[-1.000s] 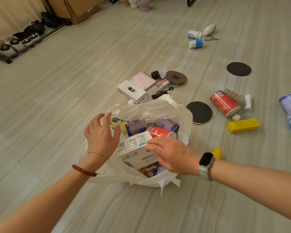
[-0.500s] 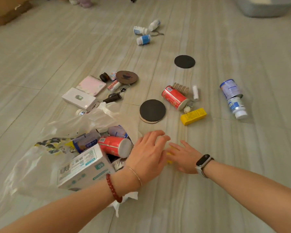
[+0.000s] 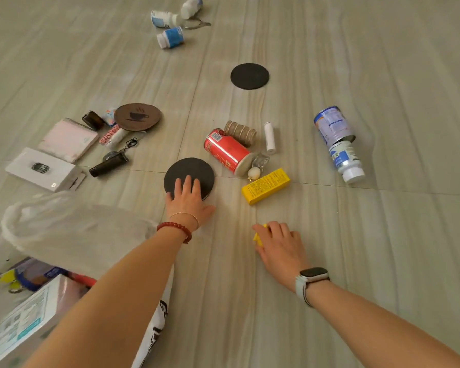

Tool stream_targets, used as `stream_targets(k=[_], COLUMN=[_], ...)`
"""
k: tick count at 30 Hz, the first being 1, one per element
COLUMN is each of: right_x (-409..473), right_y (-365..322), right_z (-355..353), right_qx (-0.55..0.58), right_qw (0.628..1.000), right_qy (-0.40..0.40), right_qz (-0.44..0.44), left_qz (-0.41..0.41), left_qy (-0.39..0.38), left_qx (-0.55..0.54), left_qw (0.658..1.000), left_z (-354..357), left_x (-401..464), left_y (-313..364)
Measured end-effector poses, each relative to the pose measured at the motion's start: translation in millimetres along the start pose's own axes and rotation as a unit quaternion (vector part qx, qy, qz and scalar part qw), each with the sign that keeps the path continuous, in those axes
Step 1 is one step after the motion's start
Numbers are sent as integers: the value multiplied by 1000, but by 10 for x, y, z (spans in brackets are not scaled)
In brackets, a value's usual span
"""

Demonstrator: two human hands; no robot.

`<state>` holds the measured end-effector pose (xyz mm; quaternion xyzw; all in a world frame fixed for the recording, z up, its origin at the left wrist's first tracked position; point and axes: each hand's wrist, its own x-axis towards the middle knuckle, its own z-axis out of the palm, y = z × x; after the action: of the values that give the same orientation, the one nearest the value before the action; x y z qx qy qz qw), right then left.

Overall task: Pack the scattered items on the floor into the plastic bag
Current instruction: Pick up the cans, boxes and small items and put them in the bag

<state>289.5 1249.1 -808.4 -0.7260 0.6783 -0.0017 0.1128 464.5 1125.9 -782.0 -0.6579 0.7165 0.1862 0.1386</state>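
On the pale grey wood-grain floor (image 3: 356,248) lies a flat round black coaster (image 3: 189,172), matte and thin, with no long axis to speak of. The left hand (image 3: 187,200) rests on its near edge, fingers straight and spread over the disc, thumb out on the floor beside it. Right of it, a small yellow object (image 3: 258,237) sits mostly hidden beneath the right hand (image 3: 279,247), whose curled fingers grip it; its shape cannot be told. The translucent white plastic bag (image 3: 72,229) sprawls at the floor's near left, left of the left forearm. Beyond the coaster a red drink can (image 3: 227,151) lies on its side, its long axis running from far left to near right, just beside a yellow rectangular box (image 3: 266,185).
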Motion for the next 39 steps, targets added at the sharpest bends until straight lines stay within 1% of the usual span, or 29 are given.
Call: stream_targets(k=[1,3,5,7,9,11,12,14,16,18,20,21,23,24,26,28,29,31,32,35,36,37,38,39], right_x=[-4,11,22,27,40,51,47,74,91,76,36,8,-51,-82,-148,-230,-296,-460,-559,-794,-838,-873,-887,-885], right_y=[13,41,37,28,18,31,37,58,86,73,44,18,-65,-133,-313,-532,-661,-918,-1049,-1481,-1605,-1770,-1940,-2097], right_z=[35,75,81,65,38,41,19,-26,-53,-110,-235,-311,-445,-529,-655,-744,-791,-890,-947,-1032,-1050,-1066,-1069,-1077], right_qx=[-12,-17,-18,-18,-6,-3,3,42,81,169,264,297,336,344,345,333,314,280,278,261,257,262,284,323], right_qw=[1000,999,998,998,999,1000,1000,999,995,981,958,948,933,931,933,939,947,958,953,932,926,921,915,906], right_qy=[17,45,58,58,39,18,3,-14,-57,-92,-70,-50,-23,-21,-33,-50,-53,-26,-16,-42,-61,-86,-113,-138], right_qz=[-4,-9,-9,-12,-15,-16,-17,-15,-2,35,86,105,125,123,100,63,29,-66,-117,-247,-268,-273,-264,-237], left_qz=[-2,4,22,41,59,57,44,8,2,36,100,135,195,214,220,194,171,135,124,62,27,-23,-71,-108], left_qy=[-2,29,54,45,36,42,49,73,108,139,141,142,156,166,182,195,194,180,175,172,183,203,228,250], left_qx=[2,4,39,96,152,176,164,98,24,-60,-146,-170,-195,-203,-222,-252,-276,-317,-322,-322,-340,-370,-396,-412], left_qw=[1000,1000,998,994,986,982,984,992,994,988,974,966,948,941,932,928,926,921,922,929,922,906,886,870], left_z=[25,26,-13,-49,-84,-133,-171,-283,-427,-596,-782,-865,-985,-1032,-1103,-1129,-1127,-1109,-1087,-1009,-982,-964,-932,-902], left_x=[52,106,118,137,157,142,121,23,-179,-453,-823,-1023,-1397,-1567,-1851,-2068,-2174,-2364,-2452,-2662,-2664,-2676,-2665,-2629], left_y=[-42,-104,-127,-104,-61,-5,33,143,263,341,361,330,157,25,-292,-625,-790,-1115,-1270,-1670,-1737,-1808,-1898,-1976])
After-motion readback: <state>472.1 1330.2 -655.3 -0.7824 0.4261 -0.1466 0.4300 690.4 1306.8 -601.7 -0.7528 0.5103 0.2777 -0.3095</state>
